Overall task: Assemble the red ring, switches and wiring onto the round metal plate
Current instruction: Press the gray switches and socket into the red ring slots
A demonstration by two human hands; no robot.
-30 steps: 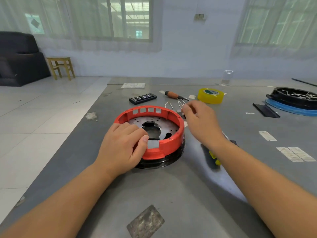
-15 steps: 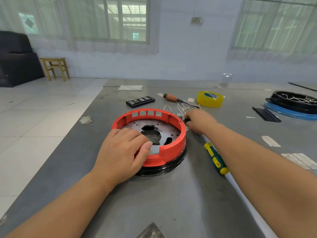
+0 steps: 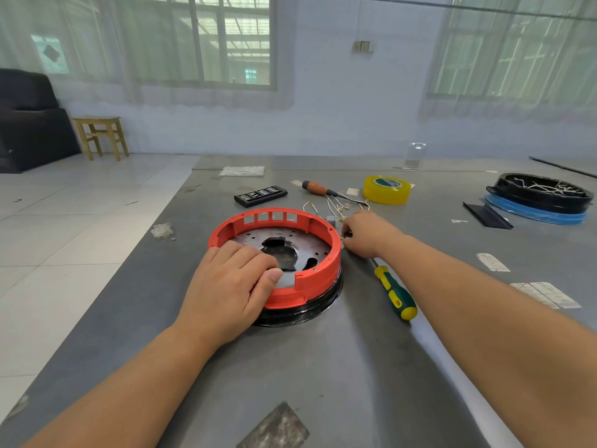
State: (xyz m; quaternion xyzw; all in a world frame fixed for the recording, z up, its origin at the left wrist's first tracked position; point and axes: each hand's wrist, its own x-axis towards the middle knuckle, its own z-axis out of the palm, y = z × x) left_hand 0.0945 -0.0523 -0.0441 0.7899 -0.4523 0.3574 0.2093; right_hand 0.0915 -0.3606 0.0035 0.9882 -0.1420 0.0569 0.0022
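The red ring [image 3: 274,253] already sits around the round metal plate [image 3: 281,250] near the middle of the grey surface [image 3: 323,367]. The left hand [image 3: 229,286] rests on its near rim, fingers curled over it. The right hand [image 3: 368,234] reaches the switch [image 3: 331,221] and loose wires [image 3: 326,205] just behind the ring; whether its fingers pinch anything cannot be told. Wiring looks yet to be fitted. A screwdriver [image 3: 394,292] lies close on the right; the surface's left edge is near.
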